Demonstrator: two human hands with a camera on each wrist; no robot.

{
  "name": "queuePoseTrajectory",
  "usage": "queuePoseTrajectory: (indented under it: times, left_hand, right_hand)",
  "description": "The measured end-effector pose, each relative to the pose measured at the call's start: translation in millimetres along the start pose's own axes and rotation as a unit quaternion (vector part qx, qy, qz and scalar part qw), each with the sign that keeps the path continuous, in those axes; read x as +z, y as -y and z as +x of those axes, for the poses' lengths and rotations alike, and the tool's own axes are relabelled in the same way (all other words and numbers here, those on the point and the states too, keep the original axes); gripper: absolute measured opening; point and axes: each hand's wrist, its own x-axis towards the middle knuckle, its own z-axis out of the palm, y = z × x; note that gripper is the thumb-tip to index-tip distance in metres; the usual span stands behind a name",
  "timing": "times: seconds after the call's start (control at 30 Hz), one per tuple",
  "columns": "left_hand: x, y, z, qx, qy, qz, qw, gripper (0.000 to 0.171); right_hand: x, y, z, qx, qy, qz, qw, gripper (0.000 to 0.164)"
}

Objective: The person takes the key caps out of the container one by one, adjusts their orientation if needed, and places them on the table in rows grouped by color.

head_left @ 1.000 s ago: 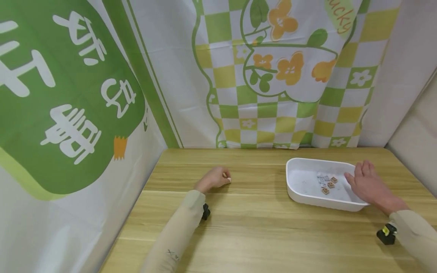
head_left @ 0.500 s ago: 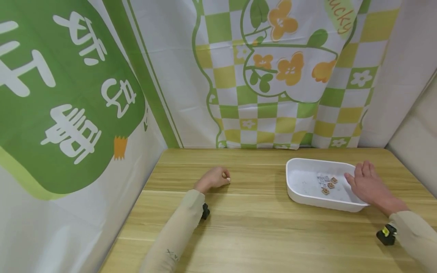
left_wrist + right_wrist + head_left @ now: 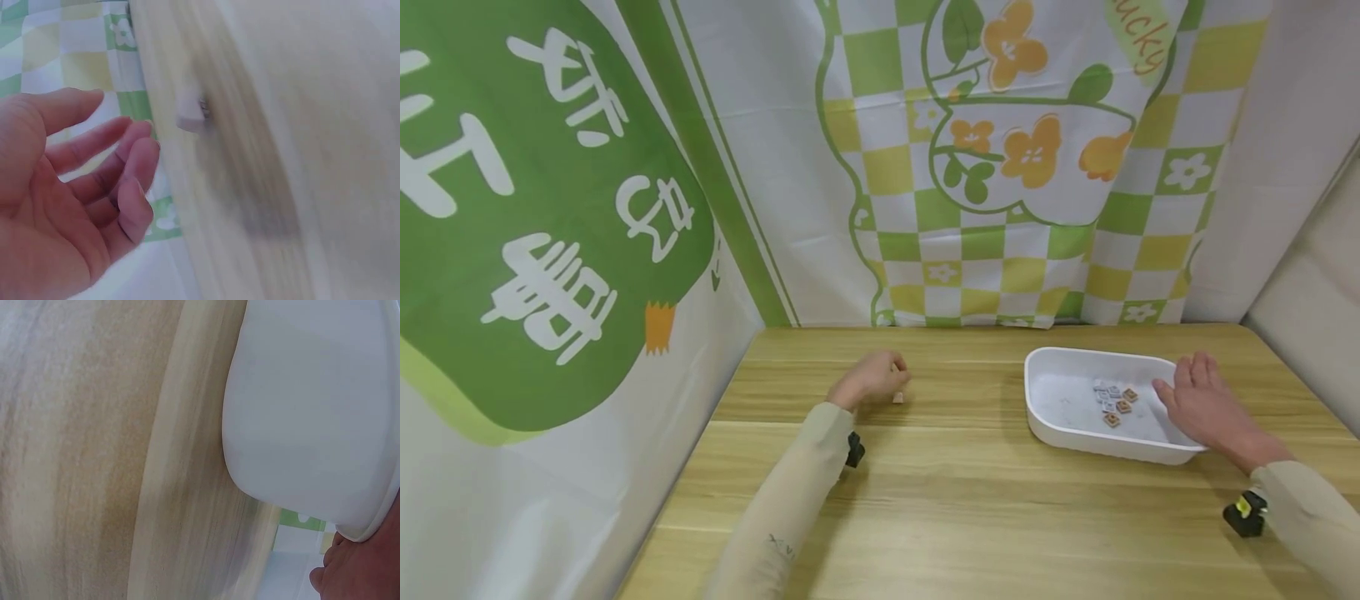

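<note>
A small pale block shaped like a keycap (image 3: 898, 398) sits on the wooden table, and in the left wrist view the pale block (image 3: 192, 112) shows dark marks on one side. Just above and behind it is my left hand (image 3: 877, 377), fingers loosely bent and nothing between them; in the left wrist view a gap separates the left hand (image 3: 81, 181) from the block. My right hand (image 3: 1208, 407) rests with straight fingers on the right end of a white tray (image 3: 1108, 448). Inside lie several small square pieces, some white (image 3: 1107, 406) and some brown (image 3: 1112, 420).
The wooden table (image 3: 955, 500) reaches back to a green and white checked cloth (image 3: 985, 242). A white cloth wall with a green print (image 3: 647, 275) stands along the left side. Each wrist carries a small black camera, such as the right camera (image 3: 1244, 513).
My left hand has let go of the pale block, leaving it on the table, and has lifted slightly up and back. My right hand stays on the tray's end. The head view has shifted slightly.
</note>
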Motion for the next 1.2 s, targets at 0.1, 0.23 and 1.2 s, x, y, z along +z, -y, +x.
queuePoseTrajectory:
  times: [0.1, 0.23, 1.2]
  left_hand:
    - [-1.3, -5.5, 5.0, 0.023, -0.005, 0.001, 0.9997, 0.034]
    - [1.5, -12.3, 11.4, 0.046, -0.014, 0.001, 0.9988, 0.034]
    - [40.4, -92.6, 31.2, 0.140, -0.039, -0.072, 0.9868, 0.029]
  right_hand:
    - [0.5, 0.5, 1.2, 0.005, 0.007, 0.004, 1.000, 0.081]
    - [1.4, 0.1, 2.4, 0.008, 0.008, 0.007, 1.000, 0.082]
    - [0.0, -1.0, 0.9, 0.015, 0.019, 0.006, 1.000, 0.082]
